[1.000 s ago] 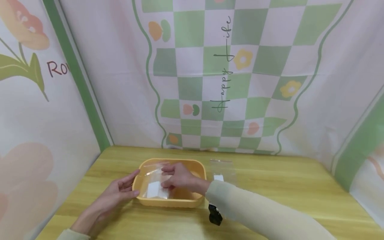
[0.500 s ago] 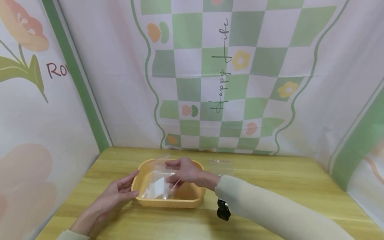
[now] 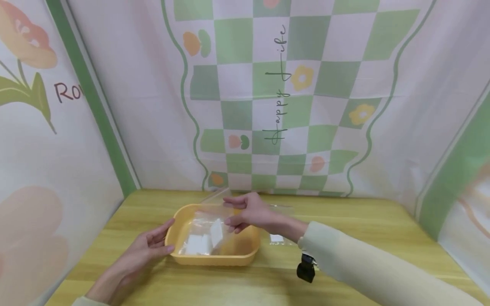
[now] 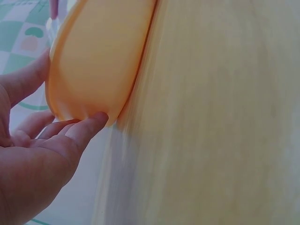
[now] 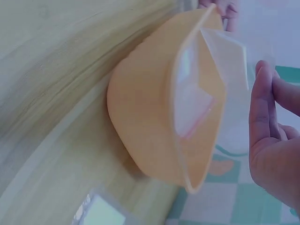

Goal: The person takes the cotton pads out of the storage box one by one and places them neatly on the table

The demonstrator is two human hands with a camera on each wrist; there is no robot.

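My right hand point(image 3: 255, 211) pinches a clear zip bag point(image 3: 217, 233) with a white piece inside, its fingertips and thumb together in the right wrist view. The bag hangs tilted over a yellow plastic basket point(image 3: 216, 260), its lower part within the basket in the head view. Other clear bags with white pieces point(image 3: 196, 245) lie at the basket's left inside. My left hand point(image 3: 146, 247) grips the basket's left end; in the left wrist view the thumb point(image 4: 29, 79) is at one edge and the fingers point(image 4: 89, 129) lie along the end wall.
Another clear zip bag with a white piece point(image 3: 276, 239) lies on the wooden table point(image 3: 344, 238), right of the basket and partly behind my right forearm. A patterned cloth point(image 3: 268, 106) hangs behind the table. A black band point(image 3: 306, 268) hangs at my right wrist.
My right hand has risen and moved right, drawing the pinched bag up from the others and tilting it. My left hand stays on the basket's end.
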